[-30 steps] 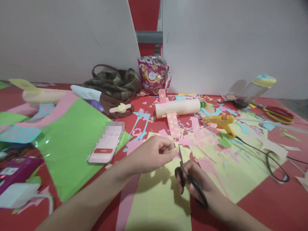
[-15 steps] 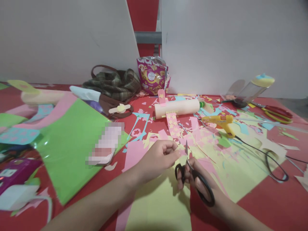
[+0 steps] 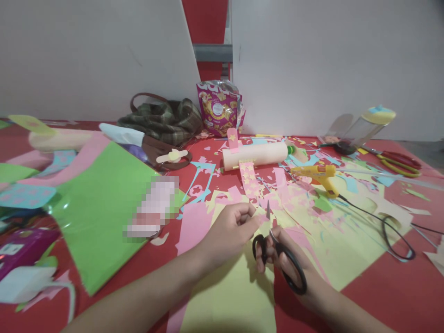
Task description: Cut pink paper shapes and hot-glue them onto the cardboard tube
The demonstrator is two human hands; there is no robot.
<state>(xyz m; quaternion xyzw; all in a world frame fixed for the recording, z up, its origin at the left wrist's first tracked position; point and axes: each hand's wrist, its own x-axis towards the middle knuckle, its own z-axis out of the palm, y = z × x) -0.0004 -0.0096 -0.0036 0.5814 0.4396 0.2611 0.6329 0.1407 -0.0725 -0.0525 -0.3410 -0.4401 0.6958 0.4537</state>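
Left hand [image 3: 231, 226] pinches a small pink paper scrap [image 3: 261, 218]; right hand [image 3: 289, 266] grips black scissors [image 3: 277, 252] (blades upright), near the desk's [image 3: 391, 296] front edge.

A cream paper roll [image 3: 255, 154] lay across the red table [image 3: 391, 296] at about twelve o'clock, with a snack bag [image 3: 219, 107] and a plaid bag [image 3: 163, 121] beyond it at eleven; a yellow glue gun [image 3: 317, 175] sat just right of the roll at one o'clock, its black cord [image 3: 388, 222] trailing toward three. Red-handled scissors [image 3: 398, 163] rested at two o'clock near a tilted clear bottle [image 3: 364, 129]; a green sheet [image 3: 100, 208] lay at nine.
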